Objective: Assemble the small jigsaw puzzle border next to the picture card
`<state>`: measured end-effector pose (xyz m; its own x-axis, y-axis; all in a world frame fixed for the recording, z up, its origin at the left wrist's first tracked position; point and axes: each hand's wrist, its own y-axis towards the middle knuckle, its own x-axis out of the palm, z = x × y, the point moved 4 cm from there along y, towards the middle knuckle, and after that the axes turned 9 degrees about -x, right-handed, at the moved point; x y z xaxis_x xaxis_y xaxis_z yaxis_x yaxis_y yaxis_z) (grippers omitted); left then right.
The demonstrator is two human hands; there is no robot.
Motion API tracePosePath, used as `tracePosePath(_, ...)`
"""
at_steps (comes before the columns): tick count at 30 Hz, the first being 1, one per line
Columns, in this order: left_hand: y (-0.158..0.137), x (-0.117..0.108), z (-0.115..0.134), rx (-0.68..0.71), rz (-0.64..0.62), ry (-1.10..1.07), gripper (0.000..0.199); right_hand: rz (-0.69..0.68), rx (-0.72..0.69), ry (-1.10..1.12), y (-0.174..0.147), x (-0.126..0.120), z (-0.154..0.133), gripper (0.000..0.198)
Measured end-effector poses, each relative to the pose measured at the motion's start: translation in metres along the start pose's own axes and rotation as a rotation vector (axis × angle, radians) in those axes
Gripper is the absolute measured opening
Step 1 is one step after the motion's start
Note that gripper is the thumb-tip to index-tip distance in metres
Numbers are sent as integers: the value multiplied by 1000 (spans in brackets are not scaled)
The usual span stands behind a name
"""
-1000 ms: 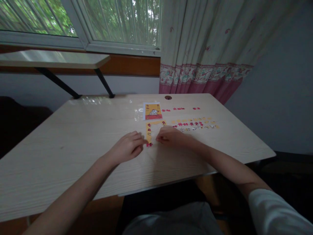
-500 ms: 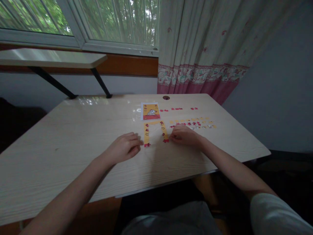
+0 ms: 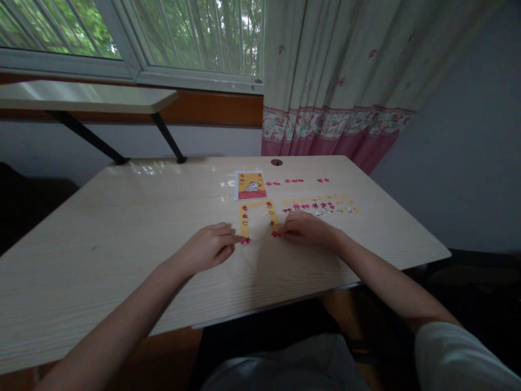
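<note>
A partly joined jigsaw puzzle frame (image 3: 244, 229) lies on the table, with a yellow top and two yellow sides that end in red pieces. My left hand (image 3: 214, 243) rests at its lower left, index finger stretched onto a red puzzle piece (image 3: 246, 240), thumb apart below. At the lower right, my right hand (image 3: 307, 228) has a fingertip on another red puzzle piece (image 3: 275, 234); its other fingers are bent and partly hidden. Neither hand grips a piece. Just behind the frame is the reference picture (image 3: 250, 187), showing a white animal on yellow and red.
Loose yellow, red and white puzzle pieces (image 3: 323, 206) lie in rows beyond my right hand. Several red pieces (image 3: 294, 181) form a line farther back. A raised shelf (image 3: 87, 98) stands at the back left of the wooden table (image 3: 122, 228); a curtain (image 3: 325, 81) hangs behind.
My left index finger has moved slightly right onto the lower-left red piece. My right fingertip has shifted a little left onto the lower-right red piece.
</note>
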<state>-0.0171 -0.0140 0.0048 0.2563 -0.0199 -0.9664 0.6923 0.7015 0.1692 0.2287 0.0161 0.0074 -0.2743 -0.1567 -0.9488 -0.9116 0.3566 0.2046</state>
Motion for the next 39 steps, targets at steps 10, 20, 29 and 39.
tracePosePath(10, 0, -3, -1, -27, 21, -28, 31, -1, 25, 19, 0, -2, -2, 21)
tracePosePath(20, 1, -3, -1, -35, 35, -11, 28, 32, 53, 12, 0, -1, 1, 22)
tracePosePath(29, 0, 0, -3, -59, 36, 22, 27, 67, 6, 63, -1, -3, 0, 23)
tracePosePath(39, 20, -10, -25, -125, 46, -40, 35, 60, 145, -73, 9, -8, 31, 49)
